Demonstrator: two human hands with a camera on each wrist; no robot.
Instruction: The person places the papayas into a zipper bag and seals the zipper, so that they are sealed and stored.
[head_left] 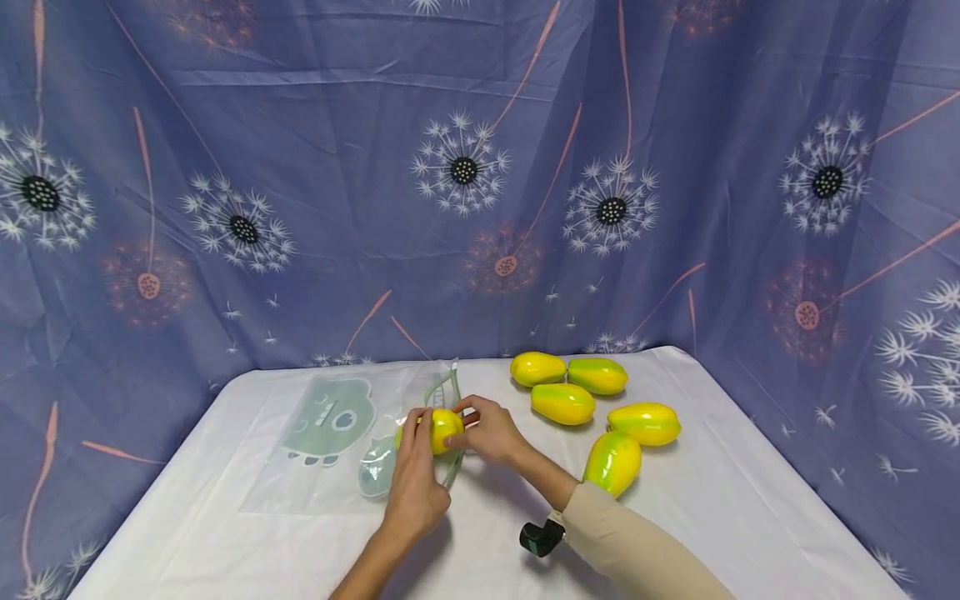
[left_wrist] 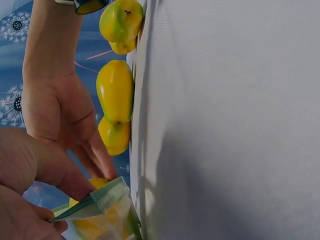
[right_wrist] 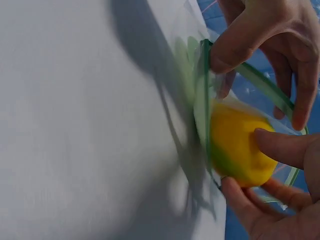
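My right hand (head_left: 491,429) holds a yellow-green papaya (right_wrist: 240,145) between thumb and fingers at the mouth of a clear zip bag. The bag (head_left: 330,417) lies flat on the table to the left, printed with a pale green cartoon figure. Its green-edged mouth (right_wrist: 206,100) stands spread around the papaya in the right wrist view. My left hand (head_left: 416,492) pinches the bag's edge, its thumb on the green strip (left_wrist: 77,206) in the left wrist view. Part of the papaya is seen through the plastic.
Several more papayas lie on the right of the table, among them one at the back (head_left: 537,369) and one nearer the right forearm (head_left: 613,462). White cloth (head_left: 480,550) covers the table. A blue dandelion-print curtain (head_left: 337,208) hangs behind and at both sides.
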